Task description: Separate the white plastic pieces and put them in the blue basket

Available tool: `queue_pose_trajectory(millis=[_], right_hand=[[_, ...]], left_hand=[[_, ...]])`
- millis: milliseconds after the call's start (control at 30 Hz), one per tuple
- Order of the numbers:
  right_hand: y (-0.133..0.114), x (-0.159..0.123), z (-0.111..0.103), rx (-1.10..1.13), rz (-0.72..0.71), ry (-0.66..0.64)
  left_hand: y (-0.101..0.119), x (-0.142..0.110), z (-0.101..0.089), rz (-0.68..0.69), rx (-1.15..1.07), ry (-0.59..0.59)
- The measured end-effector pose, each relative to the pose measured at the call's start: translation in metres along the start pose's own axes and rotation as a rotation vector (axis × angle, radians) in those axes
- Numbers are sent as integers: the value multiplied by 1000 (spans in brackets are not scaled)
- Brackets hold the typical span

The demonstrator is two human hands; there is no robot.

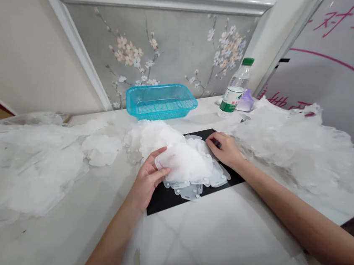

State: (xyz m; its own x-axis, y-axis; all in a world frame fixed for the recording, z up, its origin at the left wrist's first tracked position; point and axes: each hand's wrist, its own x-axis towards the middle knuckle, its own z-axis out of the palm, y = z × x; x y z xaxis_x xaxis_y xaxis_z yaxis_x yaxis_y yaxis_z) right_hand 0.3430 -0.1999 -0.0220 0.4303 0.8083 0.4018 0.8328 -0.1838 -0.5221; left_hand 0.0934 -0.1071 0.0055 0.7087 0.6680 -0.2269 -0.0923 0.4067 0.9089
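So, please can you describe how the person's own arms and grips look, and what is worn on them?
The left forearm and right forearm are bare, with no sleeve in view. The left grip and right grip are bare hands: no gloves, rings, watch, bracelet, cables or markings show.
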Motion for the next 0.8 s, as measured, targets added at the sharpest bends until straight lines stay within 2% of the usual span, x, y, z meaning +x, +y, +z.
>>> queue_pose_trajectory(millis=[167,267,333,433,500,667,800], right_hand=[[-1,3,2,32,-24,35],[-31,-5,-13,165,4,125],[-64,-16,-30,396,12,140],[-111,-33,-56,741,-36,-195],[-128,-41,-64,855,-13,-295],[-123,-46,-56,1067,60,-365],[-119,-44,-51,1120,124,-413]], left_hand=[[19,-14,17,93,33,62],[29,-28,33,176,199,186],[33,-36,43,222,323,275],[36,-44,50,265,388,317],[35,-45,50,267,379,297],[33,-42,48,255,369,269],[32,-40,48,255,362,261]])
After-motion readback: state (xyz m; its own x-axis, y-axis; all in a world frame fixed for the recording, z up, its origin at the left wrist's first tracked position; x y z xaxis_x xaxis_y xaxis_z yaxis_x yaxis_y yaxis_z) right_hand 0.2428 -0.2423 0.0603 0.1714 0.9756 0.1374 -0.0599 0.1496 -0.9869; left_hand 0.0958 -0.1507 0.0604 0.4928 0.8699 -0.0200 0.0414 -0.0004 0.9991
